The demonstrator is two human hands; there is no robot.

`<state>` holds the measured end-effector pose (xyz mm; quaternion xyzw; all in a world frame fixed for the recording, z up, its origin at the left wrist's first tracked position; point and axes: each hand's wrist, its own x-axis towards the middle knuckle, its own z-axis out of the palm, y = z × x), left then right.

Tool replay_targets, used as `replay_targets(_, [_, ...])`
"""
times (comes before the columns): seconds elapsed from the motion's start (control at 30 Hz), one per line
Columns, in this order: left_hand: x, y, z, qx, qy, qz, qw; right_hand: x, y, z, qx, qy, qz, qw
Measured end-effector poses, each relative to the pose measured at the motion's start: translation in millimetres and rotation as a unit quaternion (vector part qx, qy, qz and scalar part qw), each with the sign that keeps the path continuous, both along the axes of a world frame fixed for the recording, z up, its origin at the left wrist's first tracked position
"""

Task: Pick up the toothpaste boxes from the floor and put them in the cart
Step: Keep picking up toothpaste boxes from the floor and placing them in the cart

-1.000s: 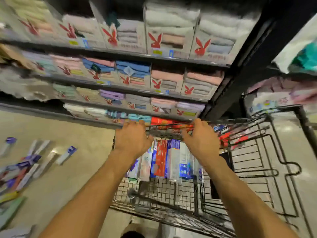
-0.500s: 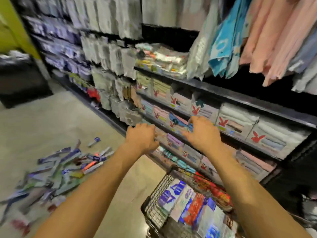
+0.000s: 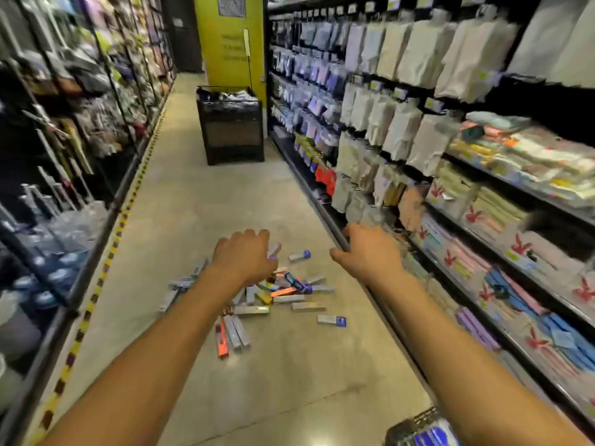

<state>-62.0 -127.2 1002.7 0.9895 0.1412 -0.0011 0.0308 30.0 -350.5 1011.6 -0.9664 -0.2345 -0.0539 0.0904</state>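
Both hands are extended over the aisle and hold nothing. The left hand and the right hand each show fingers loosely curled and relaxed, though motion blur prevents confirming exactly how far they bend. The toothpaste boxes lie scattered in a heap on the floor, below and just beyond the left fingers, spreading toward the space under the right fingers. One separate box lies nearer to you than the heap. The cart sits well behind the right fingers, close to your body at the lower edge of view. The step in hand is judged to be the reach for the next pickup. Lower both hands to the heap, straighten the fingers before contact, and close them across the narrow faces of parallel boxes so that several lift together. Take the topmost boxes first, as lower ones may slide on the floor. Confirm a firm hold before turning toward the cart.
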Motion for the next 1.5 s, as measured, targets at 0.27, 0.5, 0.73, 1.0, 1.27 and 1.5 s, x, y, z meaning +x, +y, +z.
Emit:
replay_targets(0.27, [-44,182,-35,0.024,0.046,0.109,0.993,0,187,-60,0.031,0.069,0.071,0.995])
replay_targets(0.5, [-7,274,-100,-0.034,0.092,0.135,0.986,37,284,-129,0.0,0.121,0.072,0.99])
replay_targets(0.73, [83,360,-205,-0.091,0.13,0.165,0.974,133,367,-234,0.002,0.188,0.043,0.981])
replay_targets(1.0, [195,456,-417,-0.13,0.176,0.195,0.956,239,455,-448,-0.011,0.286,-0.022,0.958])
replay_targets(1.27, [246,496,-725,-0.205,0.258,0.219,0.918,257,519,-736,-0.024,0.363,-0.058,0.93])
replay_targets(1.5, [263,511,-952,-0.238,0.289,0.245,0.894,263,539,-945,-0.045,0.365,-0.068,0.927])
